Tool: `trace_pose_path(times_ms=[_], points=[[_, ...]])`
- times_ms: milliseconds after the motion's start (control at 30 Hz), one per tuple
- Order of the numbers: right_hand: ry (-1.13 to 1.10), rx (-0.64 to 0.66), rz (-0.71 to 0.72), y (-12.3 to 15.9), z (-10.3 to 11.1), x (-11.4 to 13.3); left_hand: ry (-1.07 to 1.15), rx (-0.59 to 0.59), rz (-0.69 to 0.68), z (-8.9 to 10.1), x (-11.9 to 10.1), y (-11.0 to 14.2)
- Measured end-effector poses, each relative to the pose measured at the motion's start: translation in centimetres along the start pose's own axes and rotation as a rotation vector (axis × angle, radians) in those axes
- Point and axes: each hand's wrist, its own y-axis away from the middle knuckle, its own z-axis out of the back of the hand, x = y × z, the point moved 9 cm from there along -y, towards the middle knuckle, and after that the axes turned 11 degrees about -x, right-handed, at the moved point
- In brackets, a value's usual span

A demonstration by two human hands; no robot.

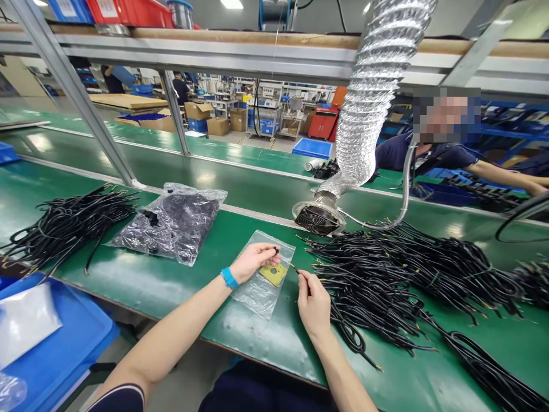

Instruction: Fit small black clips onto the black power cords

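Observation:
My left hand [255, 260], with a blue wristband, pinches a small black part [276, 250] over a clear plastic bag [257, 294]. A yellow square piece [273, 274] with a round hole lies on that bag. In my right hand [314, 300] is the end of a black cable [297, 270], closed between thumb and fingers. Its thin yellowish wire tip points toward the black part; whether they touch I cannot tell. Right beside my right hand spreads a large pile of black cables [364, 286].
A clear bag of small black parts [171, 220] and another cable bundle [72, 226] lie on the left. A fume extractor nozzle [318, 217] hangs from a silver duct [364, 97]. Blue bins [86, 349] stand lower left. A co-worker [394, 149] reaches across at the right.

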Motion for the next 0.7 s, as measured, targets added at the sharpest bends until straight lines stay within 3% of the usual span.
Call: trace_pose_path(times_ms=[167, 700], points=[[-0.08, -0.044, -0.067, -0.5, 0.4, 0.3, 0.069, 0.102, 0.103, -1.6, 2.0, 1.4], [-0.005, 0.036, 0.023, -0.1, -0.4, 1.0, 0.015, 0.067, 0.053, -1.7, 1.2, 1.7]])
